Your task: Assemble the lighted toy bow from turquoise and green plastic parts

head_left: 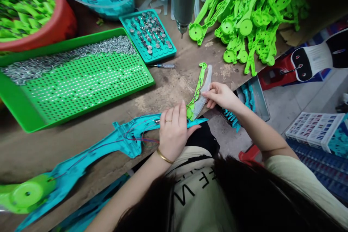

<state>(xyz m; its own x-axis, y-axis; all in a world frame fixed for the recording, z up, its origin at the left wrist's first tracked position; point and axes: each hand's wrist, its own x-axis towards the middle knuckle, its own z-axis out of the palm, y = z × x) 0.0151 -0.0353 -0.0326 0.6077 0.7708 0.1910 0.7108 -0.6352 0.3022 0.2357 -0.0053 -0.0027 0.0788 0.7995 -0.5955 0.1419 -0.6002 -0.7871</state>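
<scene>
A long blue plastic half-shell (106, 140) lies along the table's near edge, with thin red and dark wires in it and a green round piece (27, 194) at its left end. My left hand (174, 128) lies over the right part of this shell, fingers stretched together and thumb apart; what is under the palm is hidden. My right hand (219, 97) pinches a translucent white curved plastic strip (202, 96) by its edge. Against that strip stands a narrow green plastic piece (199, 83), its lower end beside my left fingers and over the blue shell.
A green perforated tray (89, 90) holds many screws. Past it are a teal tray (163, 56) of small metal discs, a screwdriver (164, 66), a red tub (65, 18) and a clear basin (130, 3). A vertical driver (185, 0) hangs before piled green parts (244, 25).
</scene>
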